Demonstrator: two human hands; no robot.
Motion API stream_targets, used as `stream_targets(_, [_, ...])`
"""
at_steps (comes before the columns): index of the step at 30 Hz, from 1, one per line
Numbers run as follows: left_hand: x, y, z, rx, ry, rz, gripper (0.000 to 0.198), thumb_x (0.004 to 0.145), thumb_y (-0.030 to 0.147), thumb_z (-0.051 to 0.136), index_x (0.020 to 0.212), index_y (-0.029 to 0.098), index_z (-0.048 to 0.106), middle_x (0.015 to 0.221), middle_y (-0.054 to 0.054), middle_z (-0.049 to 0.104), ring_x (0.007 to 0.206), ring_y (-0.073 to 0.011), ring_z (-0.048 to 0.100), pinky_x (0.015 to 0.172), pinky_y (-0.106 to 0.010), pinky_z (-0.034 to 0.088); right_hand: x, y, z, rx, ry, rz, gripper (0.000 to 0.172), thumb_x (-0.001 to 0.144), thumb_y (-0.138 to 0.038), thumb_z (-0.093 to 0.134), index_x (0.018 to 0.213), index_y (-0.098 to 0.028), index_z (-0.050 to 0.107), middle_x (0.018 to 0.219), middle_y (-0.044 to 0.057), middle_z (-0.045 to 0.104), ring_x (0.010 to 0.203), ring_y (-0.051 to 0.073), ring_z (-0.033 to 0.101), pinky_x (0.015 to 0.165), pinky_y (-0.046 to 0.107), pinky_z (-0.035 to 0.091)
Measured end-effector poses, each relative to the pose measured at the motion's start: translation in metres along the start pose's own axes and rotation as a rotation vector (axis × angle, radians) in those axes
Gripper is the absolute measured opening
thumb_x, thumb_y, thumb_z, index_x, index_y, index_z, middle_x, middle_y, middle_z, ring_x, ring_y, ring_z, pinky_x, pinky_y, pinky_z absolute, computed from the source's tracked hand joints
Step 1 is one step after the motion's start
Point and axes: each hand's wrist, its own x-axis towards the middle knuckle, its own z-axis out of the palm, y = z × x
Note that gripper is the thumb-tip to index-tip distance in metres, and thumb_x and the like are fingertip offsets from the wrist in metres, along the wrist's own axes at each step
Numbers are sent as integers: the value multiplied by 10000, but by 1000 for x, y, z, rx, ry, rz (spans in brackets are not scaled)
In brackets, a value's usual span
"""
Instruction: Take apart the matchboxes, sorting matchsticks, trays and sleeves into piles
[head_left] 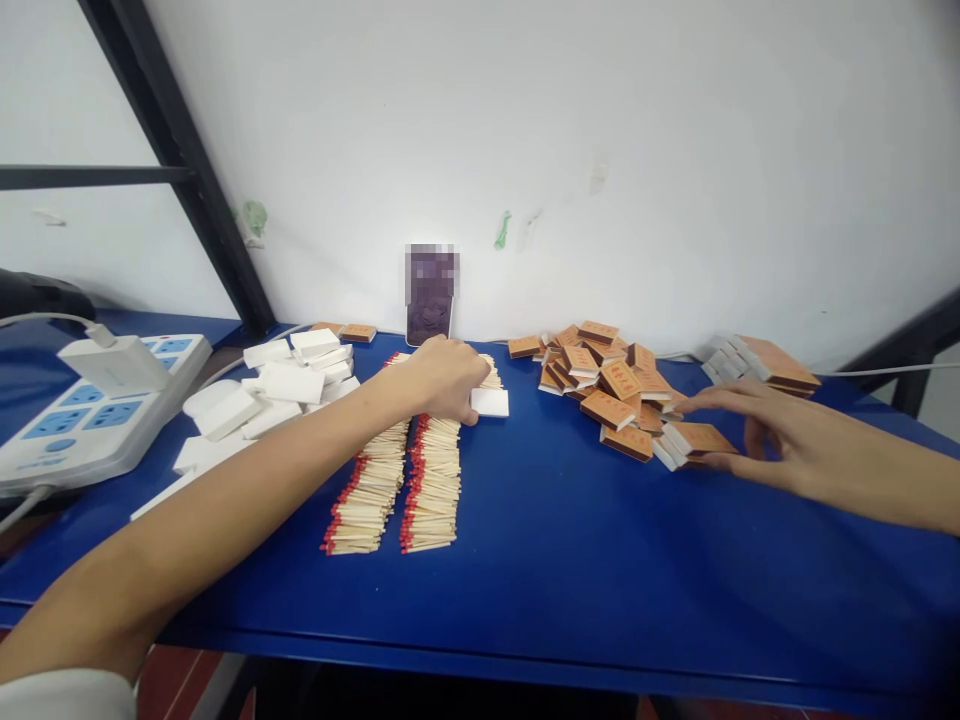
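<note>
Many orange matchboxes (619, 380) bear red print, right grip (802, 440) spread, left grip (448, 375) unclear.

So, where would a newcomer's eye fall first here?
Likely the two rows of red-tipped matches on the blue table, partly hidden by the left hand. Next, perhaps, the orange matchboxes heaped by the right hand, and white boxes piled left of the matches.
</note>
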Motion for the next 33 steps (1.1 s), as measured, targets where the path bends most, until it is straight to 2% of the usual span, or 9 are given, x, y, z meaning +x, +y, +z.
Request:
stream_targets(3, [0,-1,-1,-15,-8,0,410,719,435,673,1028,166,690,1023,-131,728,885,-268,640,709,-366,418,-2,8,7,21,-36,-15,491,849,-538,637,1293,-330,600,886,93,673,630,219,619,575,368,503])
stream_targets(7, [0,-1,-1,-7,-17,-7,414,728,443,664,1042,173,682,1030,-115,726,895,-259,632,727,-362,421,1,15,14,16,-50,-19,491,850,-463,589,1304,-278,601,767,61,631,592,214,576,560,372,467])
stream_targets(12, [0,-2,-1,1,-2,-8,414,722,449,663,1027,169,672,1029,-108,725,883,-251,627,710,-354,414,4,14,13,-40,-53,5,592,852,-527,562,1376,-251,546,647,-13,539,527,175,499,507,328,375])
stream_targets(17, [-1,-1,-4,5,12,-4,390,732,442,653,1008,168,678,999,-104,726,860,-247,627,692,-349,408,3,0,7,-53,0,-3,651,829,-646,573,1343,-246,576,634,-9,540,508,165,484,498,327,363])
stream_targets(24, [-3,1,-7,9,3,-30,426,742,490,660,1014,164,690,957,-108,719,832,-249,628,689,-347,405,6,-12,5,-51,55,-63,614,892,-604,529,1406,-269,513,575,-20,522,455,159,481,450,316,338])
stream_targets(29, [-6,0,-13,-8,11,-35,410,745,500,658,987,171,692,929,-109,714,800,-238,621,660,-337,388,7,-29,8,-55,35,-136,547,913,-554,533,1389,-285,540,619,-5,548,486,157,497,473,314,371])
stream_targets(33, [-6,-2,-16,-31,24,-38,421,738,514,650,984,174,693,932,-112,714,809,-247,624,648,-341,386,9,-61,15,-15,-67,-215,537,924,-489,538,1421,-287,508,778,25,649,585,170,569,545,321,447])
